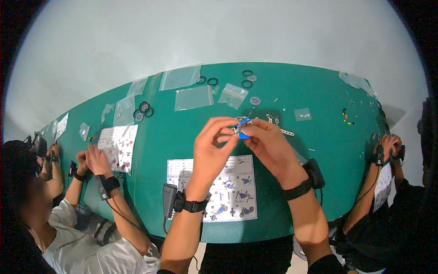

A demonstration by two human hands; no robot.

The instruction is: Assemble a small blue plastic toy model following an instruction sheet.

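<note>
Both my hands meet above the green table, pinching a small blue-and-silver model part (243, 130) between thumbs and fingertips. My left hand (212, 142) grips its left, metal side. From the other side my right hand (272, 145) closes on the blue piece, and its fingers cover part of it. Just past my right fingers lie pale perforated metal strips (286, 132). Under my forearms rests a printed instruction sheet (232, 192) with small assembly pictures, partly hidden by my left wrist.
Clear plastic bags (194, 98), black rubber rings (247, 84) and grey wheels (255, 101) lie at the far side of the green table (155, 192). Small coloured pieces (347, 118) are scattered at right. Co-workers' hands (96, 160) work at the left and right.
</note>
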